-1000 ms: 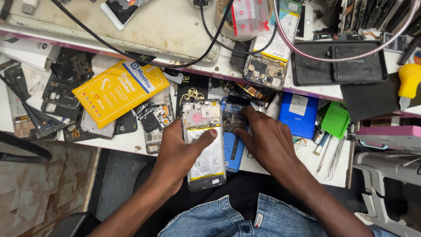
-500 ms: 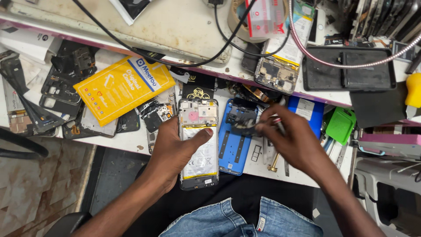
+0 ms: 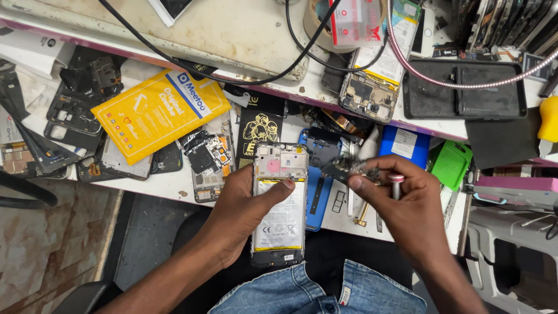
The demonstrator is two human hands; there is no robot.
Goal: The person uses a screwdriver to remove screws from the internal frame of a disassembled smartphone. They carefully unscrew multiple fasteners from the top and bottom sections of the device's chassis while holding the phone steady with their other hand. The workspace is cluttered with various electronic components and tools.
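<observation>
My left hand (image 3: 241, 212) grips an opened phone (image 3: 279, 203) with its back off, the white battery showing, thumb lying across the battery's top. My right hand (image 3: 401, 203) is raised just to the right of the phone and pinches a small dark phone part (image 3: 344, 168) between thumb and fingertips. A small screwdriver with a red-ringed cap (image 3: 395, 185) is tucked in the same hand. Under both hands lies a blue repair mat (image 3: 317, 192) on the white bench edge.
A yellow flat package (image 3: 157, 110), dismantled phone frames (image 3: 75, 110) and circuit boards (image 3: 206, 154) lie at left. A blue box (image 3: 404, 145), green plastic piece (image 3: 452, 164), black tray (image 3: 465, 90), cables and another opened phone (image 3: 369, 96) sit behind. Denim-clad knees (image 3: 314, 293) are below.
My right hand lifted off the blue mat and moved right and up, now holding the small dark part in the air. My left hand kept hold of the opened phone.
</observation>
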